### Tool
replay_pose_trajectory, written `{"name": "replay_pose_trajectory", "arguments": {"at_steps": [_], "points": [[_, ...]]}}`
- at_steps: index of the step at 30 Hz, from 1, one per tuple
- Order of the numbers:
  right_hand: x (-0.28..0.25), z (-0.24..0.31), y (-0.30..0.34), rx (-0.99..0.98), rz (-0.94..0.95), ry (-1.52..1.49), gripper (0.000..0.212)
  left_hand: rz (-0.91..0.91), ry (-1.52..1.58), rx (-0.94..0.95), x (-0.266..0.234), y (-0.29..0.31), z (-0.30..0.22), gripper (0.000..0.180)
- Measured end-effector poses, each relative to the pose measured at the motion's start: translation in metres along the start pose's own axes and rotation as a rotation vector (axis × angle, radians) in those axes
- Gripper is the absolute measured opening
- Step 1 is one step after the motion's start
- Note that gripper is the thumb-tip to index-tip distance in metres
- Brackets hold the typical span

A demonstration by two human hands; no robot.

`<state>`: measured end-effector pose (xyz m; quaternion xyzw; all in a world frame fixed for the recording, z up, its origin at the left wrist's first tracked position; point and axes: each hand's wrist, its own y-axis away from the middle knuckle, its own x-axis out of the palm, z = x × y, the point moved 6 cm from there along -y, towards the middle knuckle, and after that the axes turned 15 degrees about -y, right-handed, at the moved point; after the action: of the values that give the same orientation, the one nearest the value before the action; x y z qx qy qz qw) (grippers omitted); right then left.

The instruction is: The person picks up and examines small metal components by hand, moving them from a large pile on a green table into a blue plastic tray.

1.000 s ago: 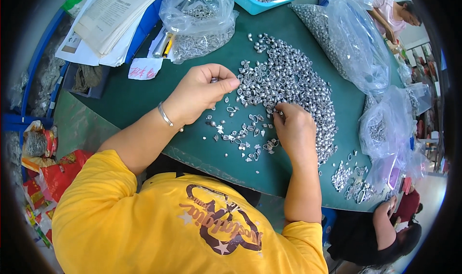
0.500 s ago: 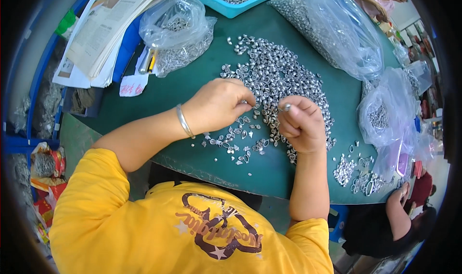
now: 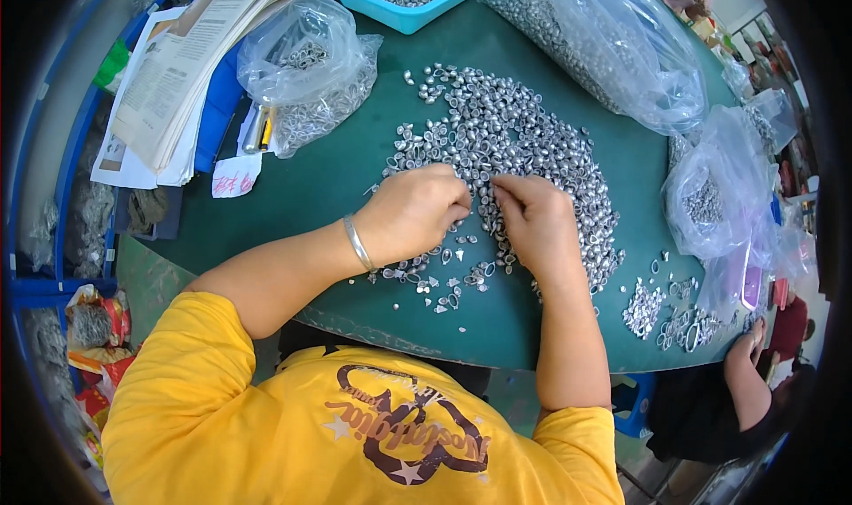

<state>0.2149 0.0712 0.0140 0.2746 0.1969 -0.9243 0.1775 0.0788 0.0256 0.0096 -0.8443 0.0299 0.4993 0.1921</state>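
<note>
A large heap of small silver metal pieces, many like hollow ovals or teardrop rings, is spread over the green tabletop. My left hand, with a silver bangle at its wrist, rests at the heap's near left side. Its fingers are curled and pinched; whatever is between them is hidden. My right hand is over the middle of the heap, thumb and forefinger close together at the pieces. What it pinches is too small to tell. Smaller loose bits are scattered just nearer than my left hand.
A blue plastic basket of metal pieces stands at the far edge. Clear bags of pieces lie far left and far right. Papers are stacked left. Small sorted piles lie near right. Another person's arm is at the right.
My right hand has lowered from a raised pinch on a small metal piece down to the heap, its fingers turning left. My left hand has shifted slightly nearer me.
</note>
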Motion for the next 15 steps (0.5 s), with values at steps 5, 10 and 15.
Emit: {"name": "replay_pose_trajectory", "arguments": {"at_steps": [5, 10, 15], "points": [[0.005, 0.009, -0.001, -0.036, 0.050, 0.171, 0.010, 0.167, 0.637, -0.325, 0.004, -0.001, 0.018, 0.009], [-0.001, -0.002, 0.002, 0.280, 0.048, -0.572, 0.010, 0.412, 1.278, -0.616, 0.015, 0.007, 0.016, 0.012], [0.006, -0.006, 0.007, 0.518, 0.214, -1.554, 0.011, 0.473, 1.549, -0.563, 0.019, 0.008, 0.016, 0.010]]}}
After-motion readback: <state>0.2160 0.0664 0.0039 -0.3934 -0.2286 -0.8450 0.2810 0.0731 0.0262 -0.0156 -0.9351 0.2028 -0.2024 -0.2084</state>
